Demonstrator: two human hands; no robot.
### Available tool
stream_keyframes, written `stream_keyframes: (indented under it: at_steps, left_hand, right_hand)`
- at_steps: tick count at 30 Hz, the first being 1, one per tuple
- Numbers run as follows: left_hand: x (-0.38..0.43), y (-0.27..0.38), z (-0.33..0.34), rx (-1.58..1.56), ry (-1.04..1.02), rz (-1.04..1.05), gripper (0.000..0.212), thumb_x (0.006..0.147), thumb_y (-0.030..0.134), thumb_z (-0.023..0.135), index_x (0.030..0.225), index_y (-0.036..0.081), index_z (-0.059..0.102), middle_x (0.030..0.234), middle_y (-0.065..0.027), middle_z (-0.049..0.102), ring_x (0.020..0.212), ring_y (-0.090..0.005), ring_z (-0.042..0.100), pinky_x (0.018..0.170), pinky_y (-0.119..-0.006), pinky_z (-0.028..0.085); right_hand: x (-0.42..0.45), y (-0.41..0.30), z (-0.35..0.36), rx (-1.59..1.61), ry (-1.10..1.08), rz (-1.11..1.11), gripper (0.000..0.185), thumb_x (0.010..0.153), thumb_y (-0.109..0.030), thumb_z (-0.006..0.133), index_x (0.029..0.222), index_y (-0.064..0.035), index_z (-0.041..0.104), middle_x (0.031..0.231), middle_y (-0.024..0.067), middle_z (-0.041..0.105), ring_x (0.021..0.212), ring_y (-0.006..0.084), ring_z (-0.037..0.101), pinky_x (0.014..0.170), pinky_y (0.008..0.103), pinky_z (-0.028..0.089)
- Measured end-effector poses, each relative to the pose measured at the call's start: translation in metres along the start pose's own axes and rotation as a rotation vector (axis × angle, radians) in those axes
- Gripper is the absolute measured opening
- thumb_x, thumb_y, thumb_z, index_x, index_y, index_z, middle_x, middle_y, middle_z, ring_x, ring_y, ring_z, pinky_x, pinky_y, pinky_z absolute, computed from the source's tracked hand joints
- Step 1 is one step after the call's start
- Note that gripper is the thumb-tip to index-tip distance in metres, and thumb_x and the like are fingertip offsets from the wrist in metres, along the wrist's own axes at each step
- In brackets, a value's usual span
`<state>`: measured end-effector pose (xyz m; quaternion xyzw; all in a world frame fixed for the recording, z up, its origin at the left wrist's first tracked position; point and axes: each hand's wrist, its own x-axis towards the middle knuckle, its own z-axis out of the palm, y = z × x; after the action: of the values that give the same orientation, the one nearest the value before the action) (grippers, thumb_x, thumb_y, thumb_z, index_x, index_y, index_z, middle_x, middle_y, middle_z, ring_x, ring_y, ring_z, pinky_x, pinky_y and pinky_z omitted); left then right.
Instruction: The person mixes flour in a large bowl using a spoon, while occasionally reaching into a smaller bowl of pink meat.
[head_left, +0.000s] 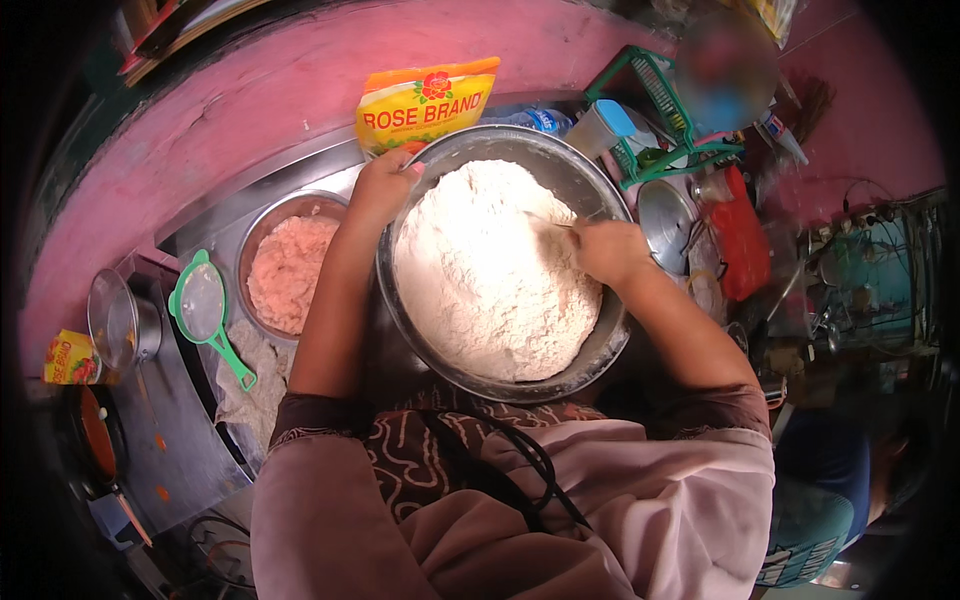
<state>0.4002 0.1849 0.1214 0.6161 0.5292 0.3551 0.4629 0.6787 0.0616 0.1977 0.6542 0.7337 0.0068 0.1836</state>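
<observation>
A large metal basin tilts in front of me, with a big heap of white flour in it. My left hand grips the basin's upper left rim, thumb over the edge. Over the right side of the flour, my right hand is closed around a utensil, perhaps a spoon, whose end is blurred and partly in the flour. Left of the basin stands a metal bowl of pale pink ground meat or paste, partly behind my left forearm.
A green-rimmed strainer lies beside a cloth. Behind the basin stands a yellow Rose Brand pouch. At the right are a green plastic rack, a metal lid and a red bag. A pan sits far left. Another person is at lower right.
</observation>
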Motion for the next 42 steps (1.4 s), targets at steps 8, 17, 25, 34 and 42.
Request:
stream_keyframes:
  at_steps: [8,17,25,34,42]
  left_hand:
    - [0.006,-0.011,0.010,-0.095,0.031,0.110,0.030,0.086,0.020,0.059,0.112,0.006,0.060,0.103,-0.0169,0.064,0.098,-0.0265,0.061,0.085,-0.033,0.044]
    - [-0.004,-0.001,0.001,0.010,0.011,0.035,0.031,0.086,0.019,0.058,0.115,0.007,0.059,0.104,-0.0166,0.064,0.098,-0.0263,0.061,0.085,-0.032,0.044]
    - [0.001,0.000,0.001,-0.023,-0.019,-0.020,0.031,0.085,0.020,0.060,0.112,0.004,0.061,0.099,-0.0171,0.065,0.092,-0.0242,0.062,0.083,-0.032,0.045]
    - [0.001,0.001,0.003,-0.039,-0.017,0.005,0.033,0.086,0.021,0.058,0.116,0.006,0.059,0.108,-0.0168,0.063,0.101,-0.0266,0.060,0.088,-0.032,0.043]
    - [-0.001,-0.001,0.006,-0.008,0.000,0.025,0.032,0.088,0.020,0.056,0.117,0.009,0.057,0.107,-0.0163,0.063,0.101,-0.0281,0.060,0.087,-0.034,0.044]
  right_hand:
    - [-0.085,0.009,-0.006,-0.016,-0.053,-0.033,0.028,0.087,-0.030,0.051,0.077,-0.0050,0.061,0.067,0.0148,0.064,0.061,0.0341,0.064,0.056,0.0446,0.050]
    - [-0.178,0.013,-0.075,0.026,0.117,-0.058,0.023,0.082,-0.029,0.060,0.071,-0.0097,0.057,0.055,0.0087,0.054,0.051,0.0296,0.057,0.048,0.0411,0.045]
    - [-0.104,-0.018,-0.006,0.089,0.214,-0.301,0.024,0.085,-0.032,0.056,0.077,-0.0099,0.057,0.062,0.0109,0.057,0.052,0.0291,0.059,0.047,0.0402,0.046]
    - [0.004,0.010,-0.004,0.019,-0.004,0.080,0.035,0.091,-0.034,0.041,0.089,-0.0082,0.065,0.082,0.0192,0.066,0.079,0.0326,0.066,0.071,0.0433,0.051]
    - [-0.086,0.002,-0.004,0.001,-0.098,-0.006,0.028,0.088,-0.029,0.050,0.079,-0.0051,0.061,0.069,0.0163,0.065,0.064,0.0315,0.066,0.057,0.0434,0.052]
